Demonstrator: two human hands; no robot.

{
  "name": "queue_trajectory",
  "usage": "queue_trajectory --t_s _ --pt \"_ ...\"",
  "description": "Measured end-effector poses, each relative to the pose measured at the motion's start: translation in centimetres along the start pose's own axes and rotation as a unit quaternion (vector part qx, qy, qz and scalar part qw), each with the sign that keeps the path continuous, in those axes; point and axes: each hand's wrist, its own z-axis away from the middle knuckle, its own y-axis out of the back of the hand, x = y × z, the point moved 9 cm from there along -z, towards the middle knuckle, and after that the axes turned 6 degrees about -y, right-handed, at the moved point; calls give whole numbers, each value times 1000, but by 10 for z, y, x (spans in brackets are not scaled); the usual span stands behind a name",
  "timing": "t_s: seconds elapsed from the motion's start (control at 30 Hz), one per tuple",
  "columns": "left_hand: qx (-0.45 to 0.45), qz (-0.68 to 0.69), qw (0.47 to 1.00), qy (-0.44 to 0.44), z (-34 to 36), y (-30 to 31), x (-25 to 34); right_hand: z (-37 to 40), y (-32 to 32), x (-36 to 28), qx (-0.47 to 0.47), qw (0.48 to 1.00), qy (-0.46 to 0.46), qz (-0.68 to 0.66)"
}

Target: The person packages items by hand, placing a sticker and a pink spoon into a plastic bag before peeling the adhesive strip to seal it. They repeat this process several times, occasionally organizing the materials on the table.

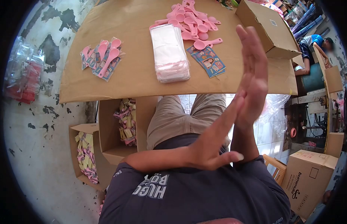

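My left hand reaches across my chest, fingers stretched out and thumb apart. Its fingertips touch the lower palm of my right hand, which is raised with straight fingers above the table's near edge. Neither hand holds anything. Left of the right hand, blue printed cards lie on the brown table. A stack of clear plastic bags lies beside them. Behind is a heap of loose pink spoons. At the table's left, several pink spoons in clear bags with cards form a small group.
A cardboard box stands at the table's back right. Below on the left, two open boxes hold many packets. Another carton stands at lower right. Plastic bags hang on the left wall. Another person bends at far right.
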Motion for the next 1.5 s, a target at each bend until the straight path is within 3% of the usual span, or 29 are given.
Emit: queue_trajectory --t_s 0.07,0.13,0.17,0.23,0.27,0.47,0.53,0.67,0.93,1.1,1.2,1.23,1.33,1.4,1.5 --pt "-44 -22 994 98 -1 27 -17 -8 20 16 1 996 -46 80" --pt "20 -104 992 63 -20 70 1 -7 26 44 -6 962 -110 248" --pt "81 -147 984 60 -19 96 3 -7 29 55 -5 962 -112 248" --pt "196 -249 945 87 -20 149 4 0 27 89 -49 895 -169 409" --pt "249 -308 911 116 -24 176 4 8 27 104 -57 889 -221 398" --pt "244 -471 811 247 -25 250 -54 13 12 132 -89 879 -225 410" --pt "222 -393 829 330 -16 252 -80 12 15 139 -85 883 -240 394" --pt "238 -368 834 334 -10 261 -86 12 23 152 -50 901 -294 315" --pt "298 -231 882 283 4 280 -80 15 38 149 37 931 -255 259" --pt "341 -41 917 201 0 256 -56 28 56 152 154 957 -242 30" --pt "390 41 902 178 -4 237 -51 27 52 137 161 964 -211 3" --pt "427 74 885 171 -1 235 -51 27 50 130 161 965 -207 2" --pt "395 76 907 128 2 230 -53 37 35 112 127 965 -221 -65" --pt "391 84 910 114 5 225 -53 51 7 110 34 943 -295 -149" --pt "389 91 911 102 1 211 -47 64 -21 93 -40 929 -328 -165"
